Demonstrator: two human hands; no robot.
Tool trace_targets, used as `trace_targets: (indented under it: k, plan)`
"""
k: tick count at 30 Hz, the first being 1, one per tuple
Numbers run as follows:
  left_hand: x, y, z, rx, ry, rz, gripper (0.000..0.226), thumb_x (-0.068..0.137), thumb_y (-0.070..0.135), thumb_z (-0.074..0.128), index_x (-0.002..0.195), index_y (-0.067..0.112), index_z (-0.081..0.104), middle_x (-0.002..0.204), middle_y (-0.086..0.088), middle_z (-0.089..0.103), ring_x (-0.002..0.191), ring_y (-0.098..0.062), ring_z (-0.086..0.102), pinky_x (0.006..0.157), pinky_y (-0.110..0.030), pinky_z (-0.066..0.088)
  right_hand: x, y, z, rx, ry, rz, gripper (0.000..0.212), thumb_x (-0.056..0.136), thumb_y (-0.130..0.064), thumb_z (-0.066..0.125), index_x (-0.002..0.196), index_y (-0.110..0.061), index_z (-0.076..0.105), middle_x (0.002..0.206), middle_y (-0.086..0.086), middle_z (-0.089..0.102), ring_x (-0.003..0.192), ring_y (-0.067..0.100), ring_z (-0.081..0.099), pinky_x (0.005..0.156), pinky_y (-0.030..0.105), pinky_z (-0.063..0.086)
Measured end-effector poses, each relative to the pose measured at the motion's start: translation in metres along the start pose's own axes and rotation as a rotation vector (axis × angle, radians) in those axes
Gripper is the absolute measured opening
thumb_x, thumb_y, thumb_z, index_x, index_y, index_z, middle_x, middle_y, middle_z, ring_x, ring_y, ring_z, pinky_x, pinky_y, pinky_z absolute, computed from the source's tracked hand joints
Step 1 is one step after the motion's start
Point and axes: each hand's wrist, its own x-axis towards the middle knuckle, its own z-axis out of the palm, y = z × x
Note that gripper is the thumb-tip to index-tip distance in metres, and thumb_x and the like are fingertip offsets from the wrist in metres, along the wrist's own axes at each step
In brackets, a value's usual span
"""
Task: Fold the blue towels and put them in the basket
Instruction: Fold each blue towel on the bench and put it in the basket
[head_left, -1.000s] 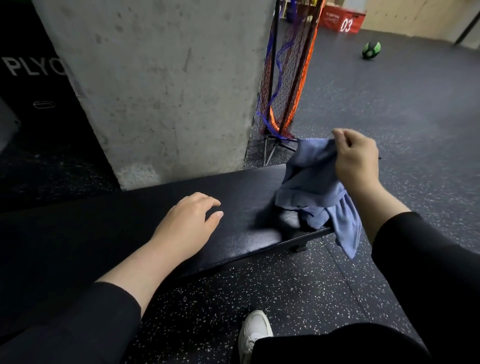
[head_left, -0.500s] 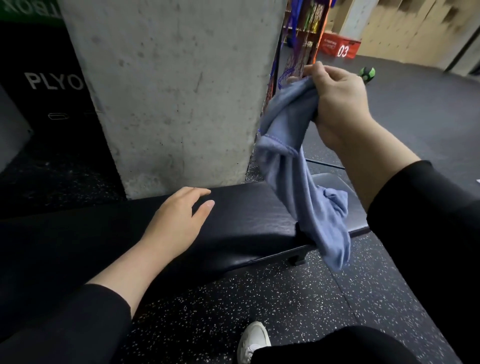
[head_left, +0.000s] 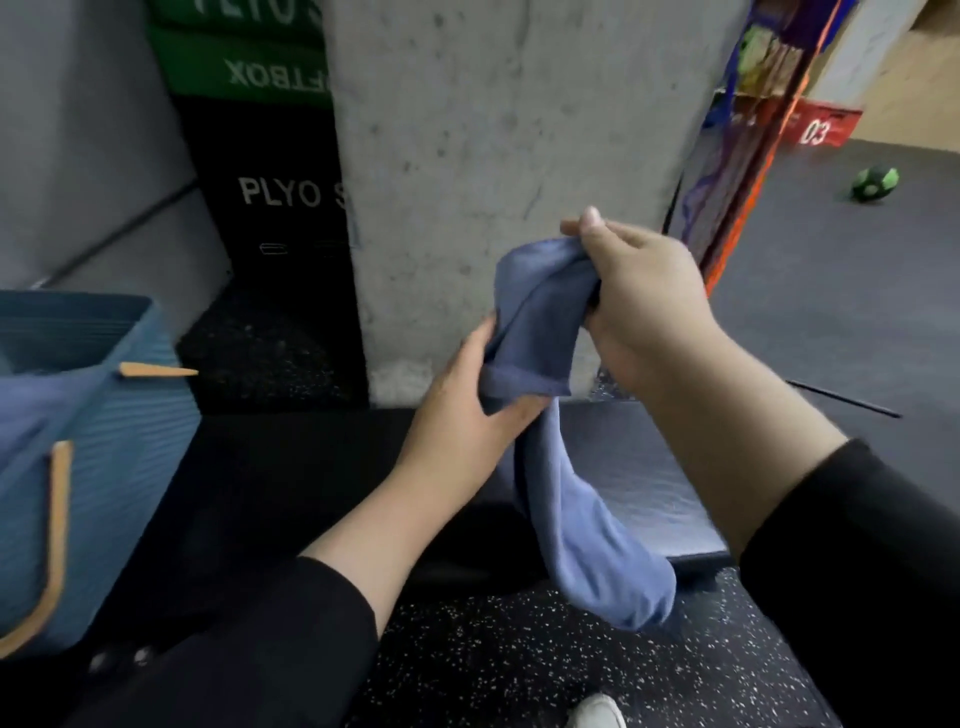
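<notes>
The towel (head_left: 558, 467) hung limp and light above the bench (head_left: 639, 478), bunched in the curled right hand (head_left: 644, 306) and pinched lower by the left hand (head_left: 467, 410), so its hemmed edge seemed the best hold, with the basket (head_left: 104, 441) near on the left.

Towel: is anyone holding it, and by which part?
Yes. The right hand grips the bunched top of the towel; the left hand pinches it just below. The rest hangs free.
</notes>
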Motion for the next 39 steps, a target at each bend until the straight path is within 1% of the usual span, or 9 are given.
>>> trace_targets:
  k: [2, 4, 9, 13, 18, 23, 27, 35, 39]
  plan:
    - [-0.005, -0.002, -0.005, 0.137, 0.054, -0.023, 0.021, 0.087, 0.044, 0.073, 0.104, 0.035, 0.064, 0.093, 0.019, 0.069, 0.087, 0.0, 0.064, 0.077, -0.029, 0.052, -0.013, 0.023, 0.012, 0.054, -0.015, 0.088, 0.027, 0.1, -0.029, 0.058, 0.084, -0.015, 0.074, 0.082, 0.011, 0.075, 0.079, 0.026, 0.072, 0.079, 0.041, 0.056]
    - [-0.009, -0.006, -0.013, 0.237, 0.115, 0.002, 0.027, 0.096, 0.041, 0.063, 0.078, 0.021, 0.062, 0.074, 0.008, 0.061, 0.069, -0.008, 0.056, 0.065, -0.033, 0.044, -0.027, 0.038, 0.021, 0.135, -0.039, 0.154, 0.03, 0.102, -0.023, 0.054, 0.08, -0.013, 0.071, 0.071, 0.008, 0.073, 0.065, 0.02, 0.069, 0.066, 0.032, 0.054]
    - [-0.009, -0.019, -0.052, 0.224, 0.182, -0.156, 0.037, 0.102, 0.035, 0.053, 0.074, 0.014, 0.062, 0.063, 0.005, 0.06, 0.059, -0.005, 0.05, 0.059, -0.026, 0.038, -0.044, 0.077, 0.027, -0.07, -0.075, 0.117, 0.025, 0.101, -0.03, 0.055, 0.092, -0.019, 0.075, 0.085, 0.003, 0.077, 0.081, 0.015, 0.074, 0.07, 0.029, 0.06]
    - [-0.013, -0.021, -0.078, -0.08, 0.134, -0.303, 0.036, 0.104, 0.036, 0.051, 0.094, 0.01, 0.072, 0.091, -0.007, 0.076, 0.086, -0.012, 0.07, 0.079, -0.033, 0.053, -0.051, 0.089, 0.037, -0.331, -0.414, -0.051, 0.025, 0.095, -0.037, 0.062, 0.119, -0.034, 0.068, 0.109, -0.02, 0.071, 0.1, -0.01, 0.062, 0.082, 0.012, 0.047]
    - [-0.013, -0.029, -0.099, -0.135, 0.069, -0.336, 0.047, 0.1, 0.047, 0.05, 0.104, 0.006, 0.072, 0.107, -0.016, 0.074, 0.11, -0.032, 0.068, 0.101, -0.054, 0.051, -0.048, 0.1, 0.053, -0.405, -0.529, -0.14, 0.012, 0.088, -0.022, 0.073, 0.096, -0.032, 0.073, 0.109, -0.01, 0.065, 0.099, -0.002, 0.062, 0.084, 0.008, 0.042]
    - [-0.007, -0.032, -0.116, -0.047, 0.246, -0.318, 0.051, 0.101, 0.047, 0.051, 0.092, -0.002, 0.065, 0.093, -0.022, 0.071, 0.079, -0.018, 0.062, 0.076, -0.044, 0.052, -0.041, 0.098, 0.046, -0.374, -0.297, -0.055, 0.029, 0.094, -0.028, 0.066, 0.074, -0.007, 0.064, 0.062, -0.008, 0.055, 0.056, 0.005, 0.045, 0.052, 0.02, 0.036]
    - [-0.006, -0.022, -0.124, 0.01, 0.306, -0.237, 0.051, 0.101, 0.041, 0.054, 0.071, 0.002, 0.044, 0.067, -0.003, 0.039, 0.066, -0.014, 0.035, 0.061, -0.035, 0.03, -0.045, 0.089, 0.041, -0.35, -0.308, -0.038, 0.029, 0.094, -0.033, 0.064, 0.082, -0.007, 0.067, 0.066, 0.007, 0.058, 0.063, 0.008, 0.047, 0.055, 0.027, 0.042]
    - [-0.022, 0.02, -0.138, -0.087, 0.32, -0.154, 0.052, 0.1, 0.04, 0.057, 0.086, -0.01, 0.054, 0.076, -0.006, 0.052, 0.073, -0.016, 0.047, 0.068, -0.036, 0.039, -0.066, 0.047, 0.02, -0.354, -0.448, -0.113, 0.037, 0.088, -0.034, 0.072, 0.072, -0.004, 0.057, 0.063, -0.004, 0.048, 0.06, 0.008, 0.042, 0.057, 0.027, 0.034]
    - [-0.029, 0.057, -0.152, -0.055, 0.398, -0.116, 0.047, 0.102, 0.034, 0.056, 0.058, 0.02, 0.05, 0.061, 0.005, 0.044, 0.061, -0.009, 0.04, 0.055, -0.023, 0.034, -0.071, 0.014, 0.005, -0.539, -0.589, -0.125, 0.043, 0.079, -0.035, 0.081, 0.079, 0.0, 0.056, 0.064, 0.004, 0.052, 0.059, 0.012, 0.046, 0.052, 0.03, 0.039]
